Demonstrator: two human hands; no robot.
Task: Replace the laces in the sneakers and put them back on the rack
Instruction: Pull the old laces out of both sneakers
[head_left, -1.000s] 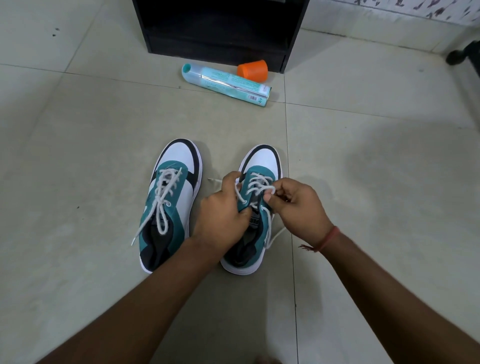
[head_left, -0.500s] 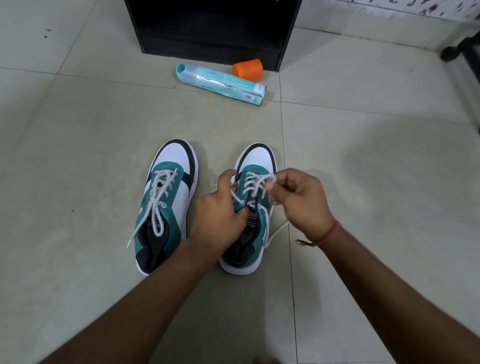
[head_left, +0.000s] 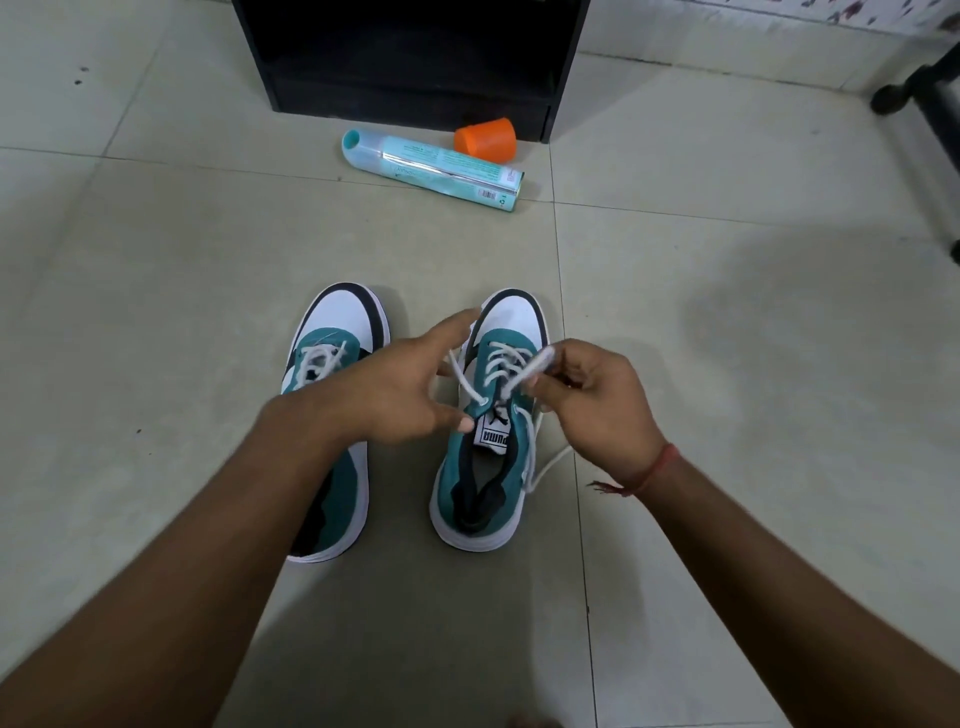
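Noted both teal sneakers laced on floor tiles before rack, neither shelved; right hand pinching white lace of right sneaker, left hand spread, empty; tying remaining.

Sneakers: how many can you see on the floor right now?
2. The left sneaker stands on the tiles, partly covered by the left forearm. The right sneaker stands beside it, between the hands, with its lace pinched by the right hand.
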